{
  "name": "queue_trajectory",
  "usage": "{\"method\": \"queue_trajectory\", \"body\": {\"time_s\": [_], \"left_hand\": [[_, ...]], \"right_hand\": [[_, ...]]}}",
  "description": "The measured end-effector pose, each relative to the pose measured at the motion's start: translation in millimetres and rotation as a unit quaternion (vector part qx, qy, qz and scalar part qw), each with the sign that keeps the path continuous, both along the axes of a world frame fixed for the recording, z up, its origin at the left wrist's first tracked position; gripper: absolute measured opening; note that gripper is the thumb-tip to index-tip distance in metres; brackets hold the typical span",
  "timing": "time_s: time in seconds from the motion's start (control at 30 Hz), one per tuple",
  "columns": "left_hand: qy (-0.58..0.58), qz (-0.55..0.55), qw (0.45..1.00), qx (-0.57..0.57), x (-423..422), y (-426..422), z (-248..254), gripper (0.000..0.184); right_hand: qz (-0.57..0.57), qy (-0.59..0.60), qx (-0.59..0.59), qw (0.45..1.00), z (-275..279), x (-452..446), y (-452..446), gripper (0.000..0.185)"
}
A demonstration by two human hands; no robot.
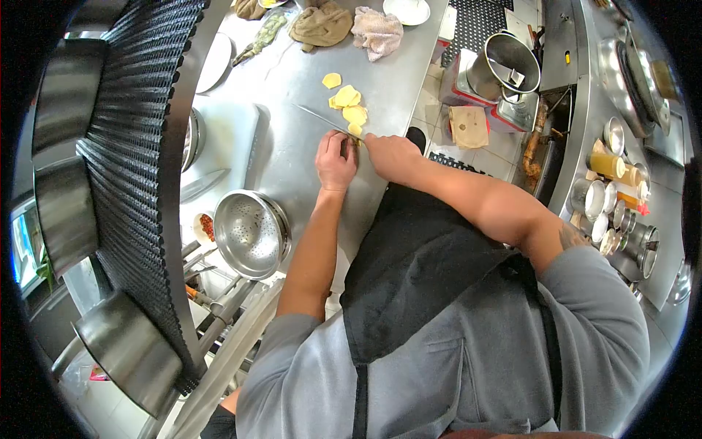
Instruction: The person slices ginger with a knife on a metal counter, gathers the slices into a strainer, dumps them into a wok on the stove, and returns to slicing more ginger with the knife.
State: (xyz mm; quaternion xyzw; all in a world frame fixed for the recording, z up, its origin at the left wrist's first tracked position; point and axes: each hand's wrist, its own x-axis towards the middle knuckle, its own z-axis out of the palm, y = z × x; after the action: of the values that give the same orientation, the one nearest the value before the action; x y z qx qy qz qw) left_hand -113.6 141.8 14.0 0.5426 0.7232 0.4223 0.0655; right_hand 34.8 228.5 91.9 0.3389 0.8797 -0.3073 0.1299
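My right hand (391, 156) is closed round the handle of a kitchen knife (322, 118), whose thin blade points to the upper left across the steel table (281, 161). Close beside it, my left hand (336, 162) has its fingers curled over a small yellow vegetable piece (359, 143), mostly hidden by the fingers and the knife. Just beyond the blade lie several thin pale-yellow slices (347, 96), some overlapping. Their look resembles ginger or potato; I cannot tell which.
Brown cloth (320, 25) and pale cloth (377, 33) lie at the table's far end. A steel colander (250, 233) and white cutting board (241, 139) stand to the left. On the floor to the right is a large pot (504, 62); black ridged shelving (139, 161) rises on the left.
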Motion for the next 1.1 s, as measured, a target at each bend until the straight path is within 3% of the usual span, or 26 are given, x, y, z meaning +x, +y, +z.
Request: {"method": "queue_trajectory", "body": {"time_s": [0.4, 0.53, 0.73, 1.1], "left_hand": [[0.012, -0.016, 0.999, 0.027, 2.0, 0.1, 2.0, 0.012], [0.011, -0.007, 0.999, 0.038, 4.1, -3.6, -1.4, 0.011], [0.009, -0.006, 0.999, 0.038, 3.7, -4.3, 1.2, 0.011], [-0.011, -0.004, 1.000, 0.018, 3.8, -5.9, 1.8, 0.011]], "right_hand": [[-0.045, 0.015, -0.036, 0.998, -10.8, -13.0, 13.4, 0.024], [-0.091, 0.036, 0.010, 0.995, 6.3, -3.7, 28.2, 0.024], [-0.065, 0.021, 0.047, 0.997, 28.4, 14.4, 20.4, 0.022], [-0.011, 0.018, 0.043, 0.999, 14.5, 12.1, -6.9, 0.021]]}}
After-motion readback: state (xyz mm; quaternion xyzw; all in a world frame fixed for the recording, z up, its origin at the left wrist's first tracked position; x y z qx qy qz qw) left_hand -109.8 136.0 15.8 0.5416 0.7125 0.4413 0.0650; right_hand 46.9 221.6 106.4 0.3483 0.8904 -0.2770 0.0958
